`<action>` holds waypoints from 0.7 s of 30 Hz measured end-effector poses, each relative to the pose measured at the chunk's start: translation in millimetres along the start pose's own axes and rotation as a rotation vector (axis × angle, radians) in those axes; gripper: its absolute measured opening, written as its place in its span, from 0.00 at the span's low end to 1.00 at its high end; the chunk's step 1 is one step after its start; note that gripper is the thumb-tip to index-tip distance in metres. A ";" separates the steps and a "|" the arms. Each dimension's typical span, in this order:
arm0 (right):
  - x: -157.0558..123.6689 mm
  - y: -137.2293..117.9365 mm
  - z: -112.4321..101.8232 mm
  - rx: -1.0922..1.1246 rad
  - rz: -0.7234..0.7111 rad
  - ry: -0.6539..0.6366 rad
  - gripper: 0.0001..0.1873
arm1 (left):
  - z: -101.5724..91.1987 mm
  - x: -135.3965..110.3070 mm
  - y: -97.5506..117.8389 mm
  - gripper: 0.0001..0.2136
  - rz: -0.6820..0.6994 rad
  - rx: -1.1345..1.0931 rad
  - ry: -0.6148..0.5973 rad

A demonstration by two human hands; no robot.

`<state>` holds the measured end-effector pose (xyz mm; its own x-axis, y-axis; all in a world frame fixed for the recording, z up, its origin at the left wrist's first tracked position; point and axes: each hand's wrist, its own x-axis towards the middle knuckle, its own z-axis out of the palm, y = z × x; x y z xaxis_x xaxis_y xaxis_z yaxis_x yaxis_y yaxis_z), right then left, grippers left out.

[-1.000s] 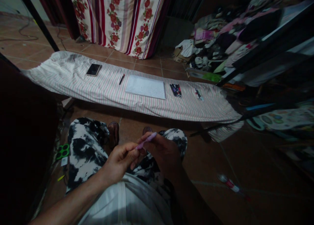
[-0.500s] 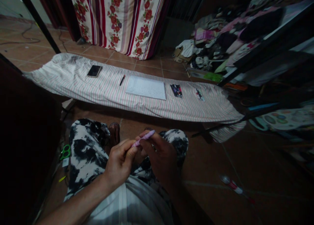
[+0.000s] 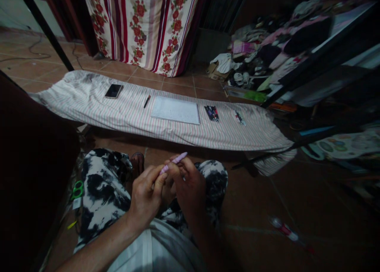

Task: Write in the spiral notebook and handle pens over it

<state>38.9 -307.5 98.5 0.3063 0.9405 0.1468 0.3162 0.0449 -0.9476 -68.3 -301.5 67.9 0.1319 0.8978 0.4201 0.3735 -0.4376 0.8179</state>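
A: Hands?
B: Two, bare. Left hand: fingers closed, thumb pinching the near end of a lilac pen-shaped item. Right hand: fingers curled in, gripping the same item farther along; its tip projects beyond.
A: Position of that item?
B: Held aloft above the lap, slanting up to the right, between black-and-white patterned trousers.
A: Beyond the knees?
B: One low table, draped in striped cloth. On it, left to right: phone, dark screen; single dark pen; notebook, open flat, spiral edge at right; cluster of dark pens, side by side; smaller group of slim items, kind unclear.
A: Floor?
B: Green-handled item, left of the trousers; bottle, lying at right, blurred.
A: Farthest?
B: Floral striped curtain, hanging; heap of clothes to its right.
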 end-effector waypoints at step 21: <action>-10.3 8.9 -18.3 0.153 0.066 -0.035 0.10 | -18.6 -0.4 11.0 0.16 -0.045 -0.086 -0.356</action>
<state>55.0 -323.1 93.8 0.2894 0.9543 0.0752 0.1550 0.0308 -0.9874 -81.3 -307.6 84.1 0.4341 0.8706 0.2317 0.3100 -0.3859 0.8689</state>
